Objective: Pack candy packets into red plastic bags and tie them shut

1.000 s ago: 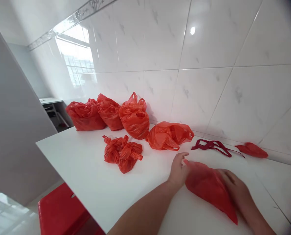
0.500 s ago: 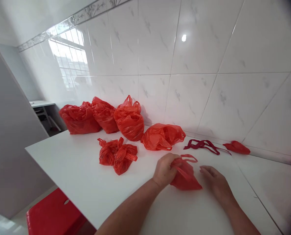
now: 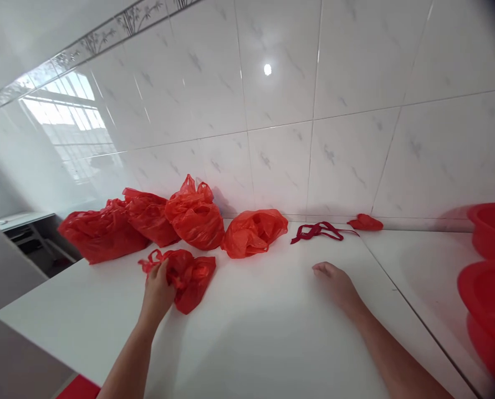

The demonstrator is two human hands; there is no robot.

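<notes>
My left hand [image 3: 159, 291] is closed on a small red plastic bag [image 3: 193, 293], among the small bags on the left part of the white table [image 3: 247, 338]. Its fingers partly cover the crumpled plastic, so I cannot tell the small bags' edges apart. Out over the right part of the table is my right hand [image 3: 334, 282], its fingers curled together with nothing visible in them. Beyond it lies a tangle of dark red straps [image 3: 317, 230]. A flatter, looser red bag [image 3: 253, 233] rests near the wall, between the two hands.
Along the tiled wall [image 3: 280, 166] stand a full red bag [image 3: 195, 216] with loop handles and more bulky red bags [image 3: 110, 233]. A small red bundle [image 3: 366, 222] lies by the wall. Red plastic basins [image 3: 486, 288] stand at the right edge, past a table seam.
My left hand has carried the small red bag leftward to the other small bags. My right hand stays on the right. The view has turned right, bringing the basins in.
</notes>
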